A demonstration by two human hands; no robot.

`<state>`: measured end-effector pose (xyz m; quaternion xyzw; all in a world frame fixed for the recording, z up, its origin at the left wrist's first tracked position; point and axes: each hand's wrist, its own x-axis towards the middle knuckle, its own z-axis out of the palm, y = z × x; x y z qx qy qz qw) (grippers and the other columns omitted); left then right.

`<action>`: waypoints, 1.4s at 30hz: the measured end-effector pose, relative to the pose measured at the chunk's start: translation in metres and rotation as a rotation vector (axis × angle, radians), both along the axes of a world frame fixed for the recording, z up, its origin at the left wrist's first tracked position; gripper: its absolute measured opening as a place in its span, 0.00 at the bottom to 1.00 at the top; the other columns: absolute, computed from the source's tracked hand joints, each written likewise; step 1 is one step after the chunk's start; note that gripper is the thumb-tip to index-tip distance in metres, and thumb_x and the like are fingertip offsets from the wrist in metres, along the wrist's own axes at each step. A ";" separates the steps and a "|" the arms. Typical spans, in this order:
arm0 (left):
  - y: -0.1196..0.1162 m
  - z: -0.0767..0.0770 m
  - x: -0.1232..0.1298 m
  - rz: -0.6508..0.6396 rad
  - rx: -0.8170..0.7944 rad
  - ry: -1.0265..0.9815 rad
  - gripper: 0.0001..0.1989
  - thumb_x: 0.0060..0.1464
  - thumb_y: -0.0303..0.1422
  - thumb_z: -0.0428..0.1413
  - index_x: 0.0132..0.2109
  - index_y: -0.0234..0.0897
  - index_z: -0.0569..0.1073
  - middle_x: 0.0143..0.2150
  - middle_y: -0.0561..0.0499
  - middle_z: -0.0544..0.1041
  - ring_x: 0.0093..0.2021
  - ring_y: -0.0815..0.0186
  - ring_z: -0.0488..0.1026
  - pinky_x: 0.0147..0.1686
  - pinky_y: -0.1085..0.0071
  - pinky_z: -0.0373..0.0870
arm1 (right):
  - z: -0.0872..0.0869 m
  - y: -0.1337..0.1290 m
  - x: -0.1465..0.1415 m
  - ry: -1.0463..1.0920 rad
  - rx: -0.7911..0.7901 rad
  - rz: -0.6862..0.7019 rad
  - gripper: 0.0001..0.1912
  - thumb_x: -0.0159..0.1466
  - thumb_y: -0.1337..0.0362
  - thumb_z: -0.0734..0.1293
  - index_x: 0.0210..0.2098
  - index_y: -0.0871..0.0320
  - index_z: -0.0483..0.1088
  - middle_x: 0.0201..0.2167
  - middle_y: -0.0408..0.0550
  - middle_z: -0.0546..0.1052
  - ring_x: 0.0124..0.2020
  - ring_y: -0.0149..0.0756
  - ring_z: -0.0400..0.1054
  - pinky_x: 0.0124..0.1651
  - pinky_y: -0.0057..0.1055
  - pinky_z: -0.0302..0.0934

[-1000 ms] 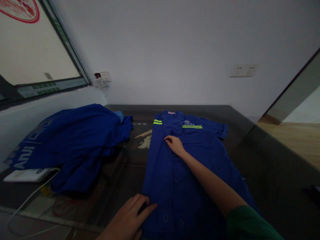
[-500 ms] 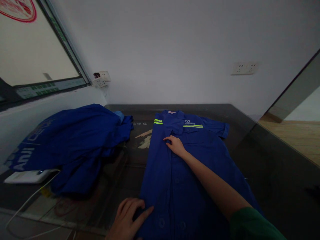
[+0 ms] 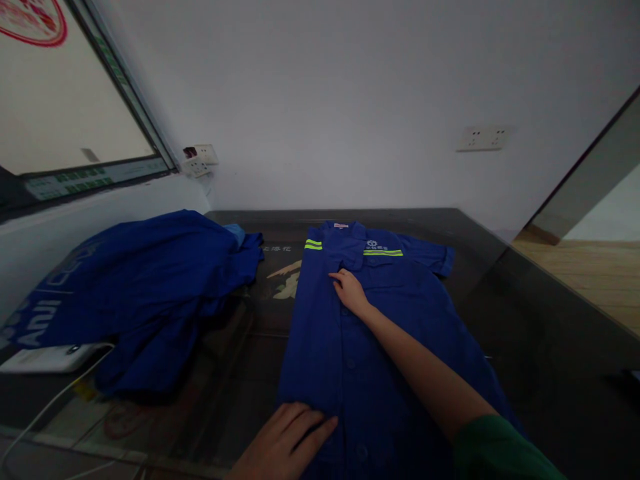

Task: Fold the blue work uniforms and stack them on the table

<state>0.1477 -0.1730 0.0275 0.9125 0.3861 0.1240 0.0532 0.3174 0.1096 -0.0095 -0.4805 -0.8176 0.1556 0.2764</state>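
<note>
My shirt [image 3: 320, 347] looks like matt woven cloth, lightly creased, with 2 smooth bright yellow strips per band. The blue garment [image 3: 150, 267] is rumpled matt cloth; the tabletop [image 3: 525, 320] looks dark, smooth and glossy, the phone [image 3: 50, 359] smooth.

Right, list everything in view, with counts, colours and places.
Short-sleeved work shirt: one, blue with yellow-green stripes, on the table
Garment heap: count unclear, blue with pale lettering, left
Phone: one, white, by the heap
Cable: one, white, near left
Table: one, dark, beneath the clothes
Socket panel: one, white, wall, right
Wall socket: one, white, wall, left
Window: one, pale pane with red print, upper left
Wall: pale grey, behind
Floor: wood-toned, far right
Sleeve: one, green, right arm
Left hand: one, bare, on shirt's lower front
Right hand: one, bare, at shirt's upper front
</note>
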 end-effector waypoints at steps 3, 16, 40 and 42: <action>0.001 -0.001 -0.001 -0.048 0.020 -0.027 0.25 0.63 0.26 0.47 0.65 0.42 0.59 0.52 0.47 0.76 0.51 0.64 0.71 0.52 0.69 0.70 | 0.001 -0.003 -0.001 -0.026 0.017 -0.033 0.20 0.64 0.75 0.58 0.52 0.61 0.73 0.44 0.53 0.72 0.47 0.38 0.66 0.53 0.30 0.60; 0.037 0.027 0.012 0.290 -0.133 0.027 0.20 0.65 0.36 0.47 0.62 0.45 0.64 0.61 0.48 0.70 0.58 0.62 0.69 0.57 0.61 0.68 | 0.021 -0.025 -0.006 -0.301 0.148 -0.203 0.20 0.66 0.68 0.57 0.55 0.58 0.70 0.63 0.54 0.63 0.61 0.48 0.54 0.54 0.41 0.59; 0.043 -0.010 0.029 0.255 -0.165 0.200 0.32 0.64 0.42 0.44 0.70 0.50 0.39 0.72 0.50 0.43 0.70 0.51 0.43 0.61 0.34 0.47 | 0.012 -0.035 -0.046 -0.335 0.007 0.084 0.31 0.69 0.49 0.54 0.66 0.57 0.56 0.68 0.55 0.53 0.69 0.49 0.41 0.67 0.48 0.38; 0.043 -0.011 0.028 0.250 -0.141 0.195 0.32 0.65 0.42 0.44 0.70 0.51 0.38 0.71 0.50 0.44 0.70 0.51 0.44 0.61 0.35 0.48 | 0.017 -0.032 -0.045 -0.312 0.038 0.050 0.30 0.69 0.51 0.54 0.65 0.60 0.58 0.67 0.55 0.55 0.69 0.49 0.43 0.67 0.48 0.40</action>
